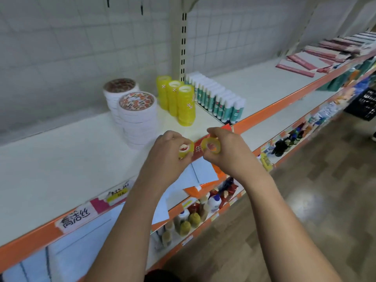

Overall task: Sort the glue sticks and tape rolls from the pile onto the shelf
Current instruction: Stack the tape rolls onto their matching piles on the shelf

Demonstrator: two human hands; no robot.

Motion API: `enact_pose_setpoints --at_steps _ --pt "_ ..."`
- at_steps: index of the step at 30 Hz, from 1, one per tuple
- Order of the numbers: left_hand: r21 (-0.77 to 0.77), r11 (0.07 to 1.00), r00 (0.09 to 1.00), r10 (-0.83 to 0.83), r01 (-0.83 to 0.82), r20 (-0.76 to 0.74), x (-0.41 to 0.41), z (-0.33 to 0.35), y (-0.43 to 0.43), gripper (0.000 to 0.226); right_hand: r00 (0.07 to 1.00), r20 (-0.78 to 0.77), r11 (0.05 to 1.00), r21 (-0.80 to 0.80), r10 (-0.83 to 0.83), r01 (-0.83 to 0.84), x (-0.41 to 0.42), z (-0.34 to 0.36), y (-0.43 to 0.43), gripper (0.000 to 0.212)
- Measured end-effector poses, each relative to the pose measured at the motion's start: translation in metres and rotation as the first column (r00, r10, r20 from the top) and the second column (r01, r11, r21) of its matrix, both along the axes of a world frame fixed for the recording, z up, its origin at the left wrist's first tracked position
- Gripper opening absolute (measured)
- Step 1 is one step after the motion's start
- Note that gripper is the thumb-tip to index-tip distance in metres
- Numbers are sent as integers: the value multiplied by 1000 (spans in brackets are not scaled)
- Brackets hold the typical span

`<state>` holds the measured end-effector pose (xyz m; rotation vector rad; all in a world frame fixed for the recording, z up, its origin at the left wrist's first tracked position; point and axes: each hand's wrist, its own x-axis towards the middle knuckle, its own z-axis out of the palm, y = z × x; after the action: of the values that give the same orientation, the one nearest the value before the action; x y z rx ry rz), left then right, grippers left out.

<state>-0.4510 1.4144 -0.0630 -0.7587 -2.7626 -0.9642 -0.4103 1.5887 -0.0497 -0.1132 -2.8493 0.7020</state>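
Left hand (168, 151) pinches a tape roll (185, 152), right hand (221, 147) a second roll (210, 148), just before the yellow stacks (186, 104); a nudge could topple them.

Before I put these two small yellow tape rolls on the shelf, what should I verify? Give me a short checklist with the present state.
1. Left hand pinches the first yellow roll: ok.
2. Right hand pinches the second yellow roll: ok.
3. Front yellow stack stands upright: ok.
4. Bare shelf in front of that stack: ok.
5. Glue sticks stand in their own rows beside the tape: ok.
6. Pile left to sort: cannot tell, not in view.
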Motion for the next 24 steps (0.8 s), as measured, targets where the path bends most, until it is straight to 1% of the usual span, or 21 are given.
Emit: enact_pose_setpoints --at_steps 4,6,10,14,16,18,20,23,24 --pt "-6 999 999 40 -40 0 -20 -5 9 31 999 -15 999 -3 32 -32 -35 -5 7 61" --pt "-13 999 999 38 -37 8 -30 -6 15 30 999 -13 999 22 35 -35 -54 -10 9 63" --pt "-30 999 998 44 -43 36 -43 -9 24 30 998 37 997 59 46 -48 -87 -19 16 68" --pt "-49 996 997 70 -68 34 -54 -14 27 30 994 76 996 26 78 -80 -106 -28 22 58" --pt "-48 995 995 92 -90 41 -58 -15 30 31 988 94 992 -10 125 -125 -111 -31 25 52" --pt "-46 993 992 109 -107 56 -63 -15 36 31 979 107 985 -36 174 -171 -115 -32 31 51" --pt "-24 991 989 132 -131 62 -67 -14 42 31 977 114 983 -51 182 -177 -116 -30 41 54" --pt "47 982 982 181 -184 55 -70 -15 58 30 980 107 985 -46 170 -166 -117 -26 62 43" --pt "64 975 976 210 -214 66 -70 -16 64 31 980 101 985 -46 172 -168 -116 -24 67 43"
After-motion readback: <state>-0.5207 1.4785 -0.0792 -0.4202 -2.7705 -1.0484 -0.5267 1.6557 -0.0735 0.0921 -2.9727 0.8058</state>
